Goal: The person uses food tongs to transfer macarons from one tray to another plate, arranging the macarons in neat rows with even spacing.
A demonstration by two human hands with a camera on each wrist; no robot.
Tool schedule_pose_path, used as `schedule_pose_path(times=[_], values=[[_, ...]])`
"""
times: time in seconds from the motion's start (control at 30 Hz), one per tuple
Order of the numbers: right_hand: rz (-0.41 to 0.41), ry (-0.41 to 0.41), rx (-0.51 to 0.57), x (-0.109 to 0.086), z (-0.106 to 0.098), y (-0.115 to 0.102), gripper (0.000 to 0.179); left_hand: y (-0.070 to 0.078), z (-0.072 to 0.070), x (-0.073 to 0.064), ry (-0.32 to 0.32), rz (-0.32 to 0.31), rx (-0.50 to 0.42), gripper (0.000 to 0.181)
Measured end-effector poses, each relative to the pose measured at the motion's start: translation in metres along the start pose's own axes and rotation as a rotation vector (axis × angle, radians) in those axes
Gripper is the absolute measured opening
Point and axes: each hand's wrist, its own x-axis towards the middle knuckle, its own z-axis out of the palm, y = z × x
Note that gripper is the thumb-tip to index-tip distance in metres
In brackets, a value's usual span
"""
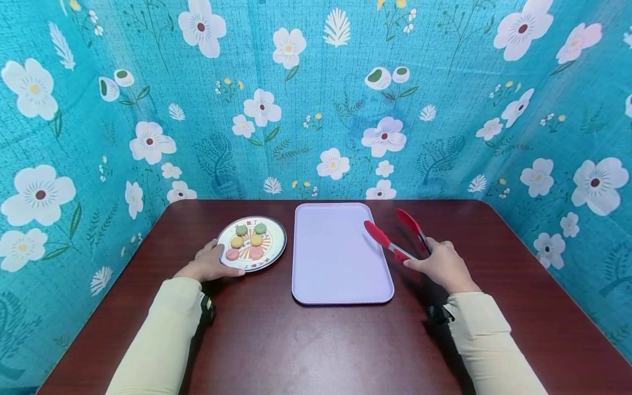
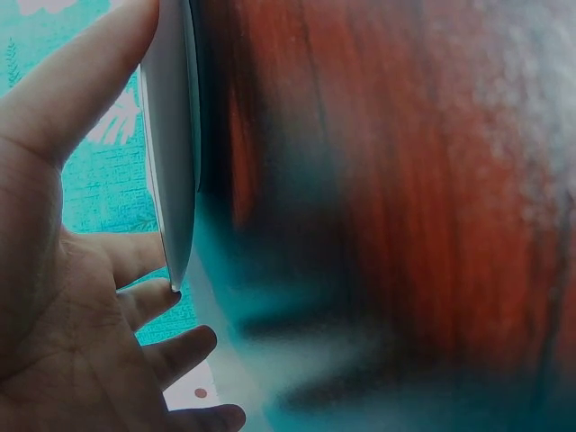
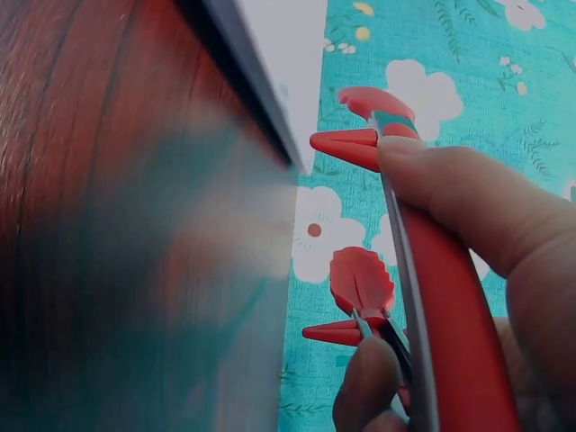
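Note:
At the left of the table, a round white plate [image 1: 276, 236] with printed writing and a striped pattern bears several small round macarons [image 1: 257, 240] in green, yellow and pink pairs. My left hand [image 1: 209, 264] grips the plate's left and near rim, thumb at the near side. In the left wrist view the plate [image 2: 169, 135] is edge-on between thumb and fingers. On the right, my right hand [image 1: 446, 267] holds red-tipped metal tongs [image 1: 379, 236] by their arms, the two tips spread apart with nothing between them. The right wrist view shows the thumb on one red-covered arm of the tongs [image 3: 450, 315].
A pale lilac rectangular tray [image 1: 340, 255] lies mid-table between the plate and the tongs, whose left tip is over its right edge. The dark wood table [image 1: 316, 351] meets a blue floral cloth [image 1: 306, 109] at the back and sides.

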Motion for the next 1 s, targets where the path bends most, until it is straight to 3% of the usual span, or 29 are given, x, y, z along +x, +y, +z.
schedule_pose_path(times=[0.53, 1.0], values=[[0.073, 0.031, 0.027, 0.004, 0.006, 0.021, 0.099, 0.004, -0.001, -0.002, -0.001, -0.009, 0.003, 0.113], [0.114, 0.067, 0.043, 0.008, 0.008, 0.032, 0.09, 0.003, -0.001, -0.003, -0.004, -0.013, -0.016, 0.113]])
